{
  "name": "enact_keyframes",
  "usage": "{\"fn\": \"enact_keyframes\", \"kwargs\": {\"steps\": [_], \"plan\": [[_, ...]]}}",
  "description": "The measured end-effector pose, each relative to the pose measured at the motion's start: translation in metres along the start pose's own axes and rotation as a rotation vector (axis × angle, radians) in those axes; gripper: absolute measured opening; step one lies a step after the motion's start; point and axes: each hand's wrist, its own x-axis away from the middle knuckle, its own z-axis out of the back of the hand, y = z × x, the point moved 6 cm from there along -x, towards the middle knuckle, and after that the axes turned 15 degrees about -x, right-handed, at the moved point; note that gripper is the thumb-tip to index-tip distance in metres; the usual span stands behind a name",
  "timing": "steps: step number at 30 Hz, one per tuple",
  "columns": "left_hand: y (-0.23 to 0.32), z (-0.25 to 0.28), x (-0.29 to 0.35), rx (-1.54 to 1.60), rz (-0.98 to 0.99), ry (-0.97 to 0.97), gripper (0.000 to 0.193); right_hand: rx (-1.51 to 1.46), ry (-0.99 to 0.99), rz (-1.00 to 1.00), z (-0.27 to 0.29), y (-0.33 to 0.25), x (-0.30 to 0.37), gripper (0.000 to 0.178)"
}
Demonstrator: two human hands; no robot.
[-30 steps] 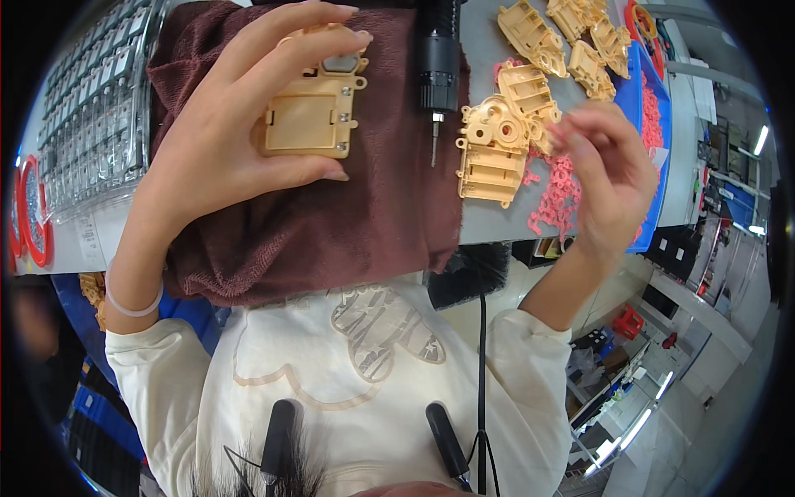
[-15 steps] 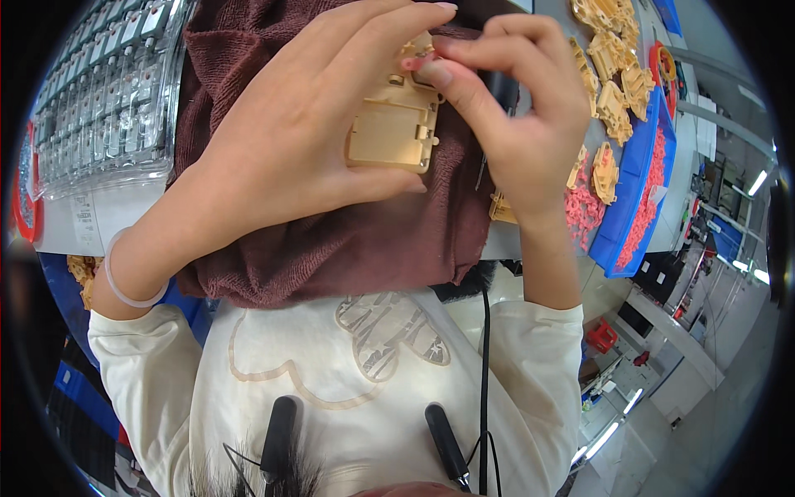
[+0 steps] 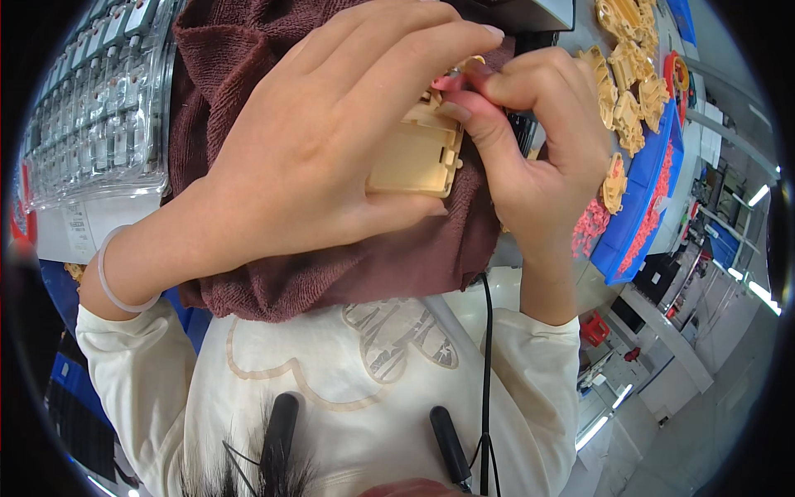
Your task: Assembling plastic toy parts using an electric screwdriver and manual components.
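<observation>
My left hand (image 3: pixel 331 124) is wrapped round a yellow plastic housing (image 3: pixel 414 161), its thumb along the near edge and its fingers over the far side. A small pink part (image 3: pixel 450 82) sits at the housing's upper right end. My right hand (image 3: pixel 538 124) pinches that pink part between thumb and forefinger, against the housing. The fingers hide most of the pink part and the housing's far end. Beneath both hands lies a dark brown towel (image 3: pixel 331 282).
Clear trays of grey parts (image 3: pixel 99 116) stand at the left. Several yellow housings (image 3: pixel 627 62) lie at the far right. Beside them are loose pink parts (image 3: pixel 590 225) and a blue bin (image 3: pixel 609 263) holding more pink pieces. A dark box edge (image 3: pixel 538 15) shows at the top.
Both hands and the housing appear slightly further right and lower in the picture. The right fingers still pinch the pink part at the housing's end. The surroundings have shifted a little too.
</observation>
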Motion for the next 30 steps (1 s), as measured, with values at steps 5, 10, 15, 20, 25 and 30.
{"fn": "enact_keyframes", "kwargs": {"steps": [5, 10, 15, 20, 25, 30], "plan": [[0.008, 0.007, -0.001, 0.021, -0.165, 0.166, 0.09, -0.135, 0.114, 0.003, 0.006, 0.01, 0.005, 0.024], [0.004, -0.001, 0.003, 0.046, -0.057, 0.059, 0.088, 0.099, 0.236, -0.523, 0.04, 0.042, 0.032, 0.042], [0.003, 0.0, -0.005, 0.012, -0.06, 0.023, 0.086, 0.132, 0.065, -0.776, 0.023, 0.034, 0.014, 0.05], [0.004, 0.008, -0.006, 0.053, -0.05, -0.025, 0.084, -0.041, 0.187, -0.77, 0.03, 0.067, 0.036, 0.063], [0.002, 0.012, -0.012, 0.065, -0.015, 0.046, 0.057, -0.55, 0.519, -0.636, 0.064, 0.038, 0.036, 0.073], [-0.007, 0.001, -0.012, 0.105, 0.009, 0.127, 0.021, -0.88, 0.526, -0.064, 0.095, 0.009, 0.0, 0.06]]}}
